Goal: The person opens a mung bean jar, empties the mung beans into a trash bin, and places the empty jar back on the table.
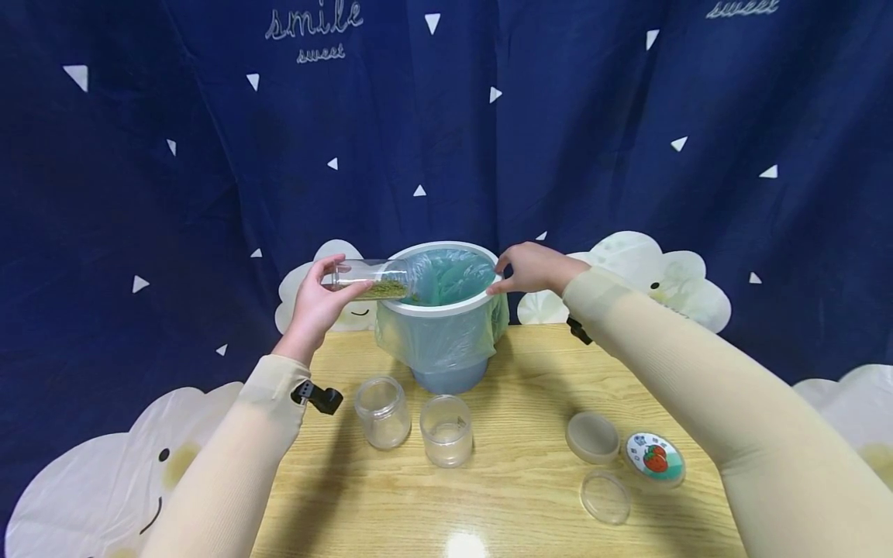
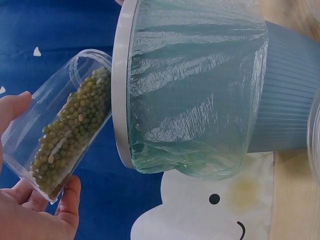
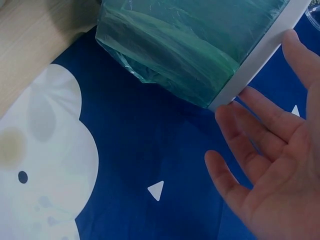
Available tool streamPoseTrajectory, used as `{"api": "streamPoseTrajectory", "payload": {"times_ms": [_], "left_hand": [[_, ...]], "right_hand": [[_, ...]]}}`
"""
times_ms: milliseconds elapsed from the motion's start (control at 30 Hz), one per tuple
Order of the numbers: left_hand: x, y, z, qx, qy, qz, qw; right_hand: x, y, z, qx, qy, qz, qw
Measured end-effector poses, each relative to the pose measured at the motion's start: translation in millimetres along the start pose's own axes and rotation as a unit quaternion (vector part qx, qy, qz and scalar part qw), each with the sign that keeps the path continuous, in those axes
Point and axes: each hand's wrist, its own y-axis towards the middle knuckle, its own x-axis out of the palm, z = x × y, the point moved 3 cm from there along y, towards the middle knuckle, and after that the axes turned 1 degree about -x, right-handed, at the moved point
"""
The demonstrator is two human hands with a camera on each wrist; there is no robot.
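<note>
My left hand [image 1: 317, 302] grips a clear plastic jar [image 1: 363, 271] by its base, thumb on one side and fingers on the other. The jar lies tilted on its side, mouth over the left rim of a light-blue trash bin [image 1: 453, 376]. Green mung beans [image 2: 75, 130] lie along its lower wall and reach its mouth. At the bin's right side, my right hand [image 1: 530, 267] touches the white rim [image 3: 265, 55] with thumb and fingertips spread apart; its little finger stands free of it. A translucent green bag [image 2: 200, 90] lines the bin and folds over its outside.
Two clear jars without lids, one at the left [image 1: 384, 415] and one at the right [image 1: 446, 434], stand before the bin. Right on the wooden table [image 1: 516, 496] lie a frosted lid [image 1: 593, 438], a tomato-printed lid [image 1: 656, 459] and a clear lid [image 1: 605, 497]. A blue curtain [image 1: 418, 116] hangs behind.
</note>
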Motion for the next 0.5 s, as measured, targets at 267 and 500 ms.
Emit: {"api": "streamPoseTrajectory", "payload": {"times_ms": [267, 500], "left_hand": [[1.2, 1.3, -1.6, 0.002, -0.004, -0.001, 1.0], [-0.2, 1.5, -1.3, 0.002, 0.003, -0.004, 1.0]], "right_hand": [[1.1, 1.3, 1.3, 0.0, 0.005, -0.001, 1.0], [2.7, 4.2, 3.0, 0.005, 0.01, -0.004, 1.0]]}}
